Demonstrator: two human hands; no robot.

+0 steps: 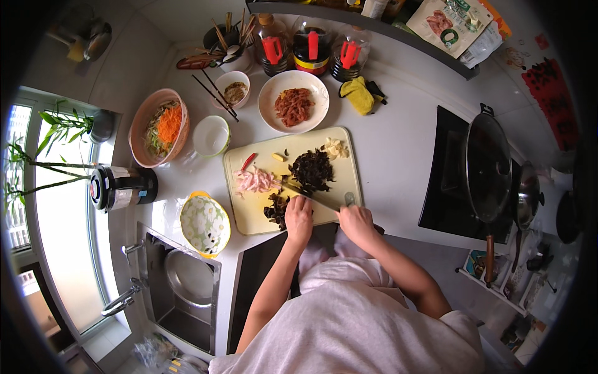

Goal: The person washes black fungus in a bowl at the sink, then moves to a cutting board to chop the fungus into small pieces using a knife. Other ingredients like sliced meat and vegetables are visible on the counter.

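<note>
My right hand (356, 223) grips the handle of a kitchen knife (322, 201), whose blade slants up and left across a cream cutting board (243, 217). Close to the blade, my left hand (299, 219) has its fingers curled down over dark fungus, with the fingertips partly hidden. Uncut-looking black fungus (276, 209) lies left of that hand. Beyond the blade is a heap of chopped black fungus (310, 170). Pale pink strips (256, 180), a red chili (249, 161), a small yellow piece (278, 157) and sliced garlic (335, 147) are also on the board.
Left stand a pink basin (135, 140) of shredded vegetables, a white bowl (212, 135) and a floral dish (203, 219) by the sink (182, 322). Behind the board are a plate (267, 100) of meat strips and a seasoning bowl (244, 80) with chopsticks. A lidded pan (488, 168) is on the right-hand cooktop (444, 187).
</note>
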